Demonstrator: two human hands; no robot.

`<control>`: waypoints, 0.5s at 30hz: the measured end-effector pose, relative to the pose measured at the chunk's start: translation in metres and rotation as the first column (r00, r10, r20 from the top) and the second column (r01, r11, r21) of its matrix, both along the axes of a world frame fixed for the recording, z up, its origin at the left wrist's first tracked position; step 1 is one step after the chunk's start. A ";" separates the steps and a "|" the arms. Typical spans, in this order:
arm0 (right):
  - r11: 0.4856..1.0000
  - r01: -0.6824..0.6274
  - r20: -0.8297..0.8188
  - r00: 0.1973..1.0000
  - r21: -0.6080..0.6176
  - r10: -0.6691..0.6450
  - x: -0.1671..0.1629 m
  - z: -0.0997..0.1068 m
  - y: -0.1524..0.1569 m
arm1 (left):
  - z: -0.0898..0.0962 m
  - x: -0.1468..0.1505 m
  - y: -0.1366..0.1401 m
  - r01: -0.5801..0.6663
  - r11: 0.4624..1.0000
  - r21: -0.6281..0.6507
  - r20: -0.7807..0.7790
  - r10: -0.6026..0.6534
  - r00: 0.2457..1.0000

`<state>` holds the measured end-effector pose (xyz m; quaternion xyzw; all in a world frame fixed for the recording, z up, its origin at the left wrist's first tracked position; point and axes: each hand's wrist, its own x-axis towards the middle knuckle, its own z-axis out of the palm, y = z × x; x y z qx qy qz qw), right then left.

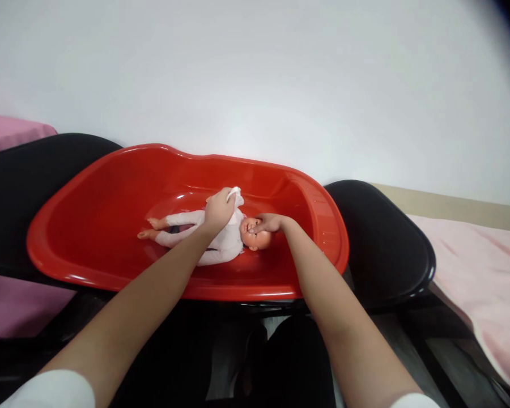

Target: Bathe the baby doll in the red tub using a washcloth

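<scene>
Red, elongated, flared tub (97,215): judged plastic; smooth, glossy finish, with bright highlights recorded along the rim. Shallow moulded ridges seen at the right end.

Baby-shaped doll in a white garment (227,241): head and feet read as smooth plastic or vinyl, soft sheen; garment noted as matt cloth.

Crumpled white scrap (237,195): thin, matt; cloth or paper could not be distinguished.

Black, round-cornered panel at right (382,243): smooth, dull top; shiny edge observed.

Pale pink sheet (471,255): matt cloth, lightly creased.

White wall (238,85): smooth, faint sheen.

doll's head (260,241) partly hidden by right hand (271,222), white sleeves (53,391) cropped
</scene>
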<state>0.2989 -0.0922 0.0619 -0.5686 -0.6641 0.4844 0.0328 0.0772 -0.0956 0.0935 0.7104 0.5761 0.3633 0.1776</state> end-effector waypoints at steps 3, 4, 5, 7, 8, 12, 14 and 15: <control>0.999 0.030 0.056 0.998 0.030 -0.032 -0.001 0.004 -0.001 | -0.008 -0.004 0.011 -0.052 0.994 -0.093 0.242 0.073 0.967; 0.998 0.039 0.065 0.997 0.040 -0.042 -0.001 0.005 -0.002 | -0.012 -0.005 0.015 -0.069 0.988 -0.135 0.247 0.101 0.964; 0.998 0.046 0.072 0.996 0.049 -0.050 -0.002 0.006 -0.002 | -0.015 -0.007 0.017 -0.083 0.981 -0.175 0.204 0.119 0.972; 0.997 0.055 0.074 0.996 0.047 -0.059 -0.004 0.008 -0.004 | -0.022 -0.011 0.019 -0.109 0.974 -0.200 0.029 0.117 0.993; 0.998 0.055 0.071 0.996 0.037 -0.058 -0.004 0.009 -0.005 | -0.025 -0.012 0.020 -0.110 0.977 -0.184 -0.063 0.100 0.993; 0.999 0.030 0.083 0.996 0.015 -0.031 -0.005 0.009 -0.005 | -0.034 -0.014 0.021 0.093 0.983 -0.159 -0.179 -0.121 0.976; 0.999 0.011 0.112 0.994 0.035 -0.014 -0.005 0.008 -0.004 | -0.039 -0.012 0.022 0.242 0.951 -0.195 -0.130 -0.269 0.954; 0.999 0.003 0.121 0.993 0.043 -0.008 -0.004 0.007 -0.003 | -0.041 -0.011 0.023 0.291 0.935 -0.204 -0.099 -0.315 0.944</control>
